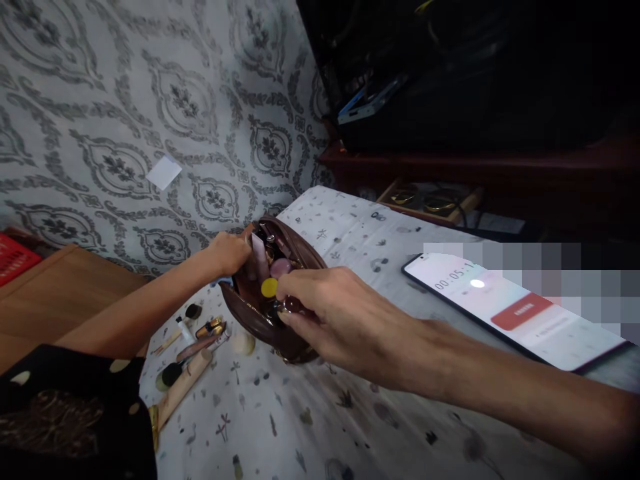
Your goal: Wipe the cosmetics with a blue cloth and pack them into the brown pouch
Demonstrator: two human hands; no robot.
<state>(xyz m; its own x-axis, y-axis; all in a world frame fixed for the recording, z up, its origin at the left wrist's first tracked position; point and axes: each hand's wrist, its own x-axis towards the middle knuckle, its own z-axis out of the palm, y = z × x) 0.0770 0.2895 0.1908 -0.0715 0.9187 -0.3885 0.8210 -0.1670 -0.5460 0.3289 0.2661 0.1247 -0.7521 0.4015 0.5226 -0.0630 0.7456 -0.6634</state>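
Observation:
A brown zippered bag lies open on the patterned cloth, tilted so that its contents show. My left hand is closed on the bag's far left edge. At the opening, my right hand pinches a small, shiny dark-red item, whose kind I cannot make out. Beside those fingertips sits a yellow round piece. A pink round item and a pale flat strip are also inside the bag. Deeper contents are dark and partly hidden by my right hand.
Several cosmetics, including a beige tube and a black-capped item, lie left of the bag. A phone showing a timer rests at the right. Beyond it is an open drawer. A wooden box stands left, by the papered wall.

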